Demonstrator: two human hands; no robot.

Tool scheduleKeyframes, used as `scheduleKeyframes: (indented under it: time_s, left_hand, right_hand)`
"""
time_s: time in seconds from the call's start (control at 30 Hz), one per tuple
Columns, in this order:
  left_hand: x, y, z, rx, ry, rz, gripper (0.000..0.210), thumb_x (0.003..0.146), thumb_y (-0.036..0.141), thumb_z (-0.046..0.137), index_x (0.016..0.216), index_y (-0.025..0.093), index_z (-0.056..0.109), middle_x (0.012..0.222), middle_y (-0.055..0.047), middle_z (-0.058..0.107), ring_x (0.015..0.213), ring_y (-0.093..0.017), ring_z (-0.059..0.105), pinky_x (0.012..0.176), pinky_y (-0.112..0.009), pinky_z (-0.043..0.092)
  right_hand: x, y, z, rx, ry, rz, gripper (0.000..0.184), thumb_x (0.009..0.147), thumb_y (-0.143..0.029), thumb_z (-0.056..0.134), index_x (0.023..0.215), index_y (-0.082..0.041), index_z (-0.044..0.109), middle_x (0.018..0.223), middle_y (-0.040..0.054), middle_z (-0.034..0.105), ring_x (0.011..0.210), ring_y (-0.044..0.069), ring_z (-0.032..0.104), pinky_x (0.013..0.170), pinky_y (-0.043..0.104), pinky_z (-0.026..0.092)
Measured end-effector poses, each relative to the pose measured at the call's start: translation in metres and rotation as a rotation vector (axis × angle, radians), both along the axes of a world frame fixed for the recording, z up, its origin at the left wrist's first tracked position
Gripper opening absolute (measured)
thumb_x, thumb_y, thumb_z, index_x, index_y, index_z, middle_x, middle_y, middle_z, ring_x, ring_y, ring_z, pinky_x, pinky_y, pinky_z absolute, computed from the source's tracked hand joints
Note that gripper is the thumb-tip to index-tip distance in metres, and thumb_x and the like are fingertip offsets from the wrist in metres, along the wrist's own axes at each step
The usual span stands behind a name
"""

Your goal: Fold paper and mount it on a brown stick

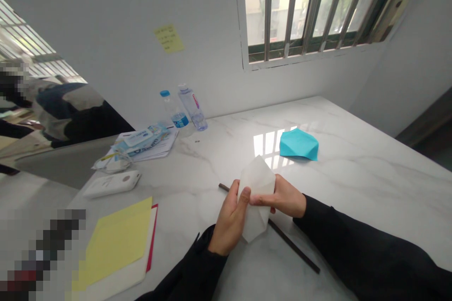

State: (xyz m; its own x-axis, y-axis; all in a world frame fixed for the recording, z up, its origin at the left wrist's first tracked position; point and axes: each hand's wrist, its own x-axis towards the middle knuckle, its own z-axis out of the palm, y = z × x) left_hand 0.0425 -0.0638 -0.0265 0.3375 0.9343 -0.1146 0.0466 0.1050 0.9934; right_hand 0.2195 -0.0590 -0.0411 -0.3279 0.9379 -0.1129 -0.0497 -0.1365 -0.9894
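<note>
White folded paper (257,171) held between left hand (229,218) and right hand (287,196)

Just below the centre of the frame, both hands close on the folded paper, which has pointed ends at top and bottom. The left hand grips its left edge, thumb on the face; the right hand holds the right edge, thumb laid across the front. Behind the paper, a thin dark stick (293,245) slants toward the lower right on the marble-patterned tabletop (183,188).

Right of centre lies a creased turquoise paper (299,145). At lower left, a yellow sheet (122,235) overlaps a white sheet (123,278), with a red edge (152,244) showing beside them. Farther up on the left are a white rounded device (111,185) and a wet-wipes pack (144,138) on printed papers (165,146). Two clear plastic bottles (192,108) stand near the wall, below a yellow sticky note (169,38). Upper right shows a barred window (307,7).
</note>
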Motion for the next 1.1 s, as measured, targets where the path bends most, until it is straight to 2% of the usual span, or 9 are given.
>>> scheduleKeyframes:
  time_s: [0.17,0.27,0.37,0.6,0.9,1.1]
  left_hand:
    - [-0.007,0.007,0.009,-0.04,-0.034,-0.069,0.051,0.095,0.06,0.057,0.125,0.02,0.062,0.108,-0.008,0.074,0.088,-0.024,0.069,0.072,-0.029,0.054]
    - [-0.013,0.014,0.016,-0.033,-0.054,-0.183,0.045,0.092,0.05,0.068,0.123,0.018,0.066,0.112,-0.009,0.074,0.093,-0.024,0.07,0.081,-0.031,0.055]
    - [-0.016,0.017,0.019,-0.063,-0.053,-0.245,0.041,0.088,0.043,0.074,0.119,0.016,0.07,0.108,-0.01,0.076,0.092,-0.025,0.072,0.081,-0.032,0.056]
    - [-0.014,0.017,0.012,-0.156,-0.065,-0.175,0.049,0.088,0.054,0.07,0.116,0.014,0.071,0.094,-0.009,0.079,0.072,-0.022,0.072,0.063,-0.028,0.054]
    - [-0.016,0.019,0.006,-0.182,-0.107,-0.183,0.05,0.091,0.056,0.067,0.12,0.015,0.068,0.098,-0.008,0.078,0.079,-0.023,0.073,0.07,-0.03,0.057]
    - [-0.013,0.016,0.006,-0.079,-0.028,-0.154,0.043,0.088,0.05,0.073,0.111,0.014,0.069,0.098,-0.008,0.078,0.081,-0.021,0.071,0.069,-0.027,0.055]
  right_hand:
    - [0.003,0.003,-0.005,-0.007,-0.04,-0.081,0.041,0.074,-0.046,0.084,0.096,-0.013,0.075,0.067,0.0015,0.066,0.049,0.01,0.052,0.036,0.019,0.04]
    - [0.006,0.005,-0.002,-0.026,-0.039,-0.111,0.037,0.074,-0.041,0.084,0.095,-0.013,0.075,0.068,0.0018,0.066,0.051,0.011,0.054,0.036,0.018,0.04]
    - [0.008,0.005,0.003,-0.016,-0.047,-0.055,0.037,0.074,-0.039,0.084,0.1,-0.013,0.075,0.072,0.0023,0.068,0.054,0.012,0.056,0.037,0.018,0.041]
    - [0.011,0.005,0.004,-0.036,0.012,0.072,0.037,0.07,-0.033,0.087,0.099,-0.013,0.075,0.076,0.0032,0.071,0.058,0.012,0.06,0.043,0.019,0.047]
    - [0.017,0.009,-0.001,-0.05,0.006,0.112,0.042,0.067,-0.035,0.091,0.099,-0.013,0.075,0.08,0.0044,0.072,0.061,0.013,0.061,0.043,0.018,0.048]
    - [0.014,0.008,0.0,-0.022,0.031,0.139,0.039,0.069,-0.033,0.09,0.101,-0.014,0.076,0.073,0.0003,0.068,0.057,0.01,0.056,0.043,0.017,0.046]
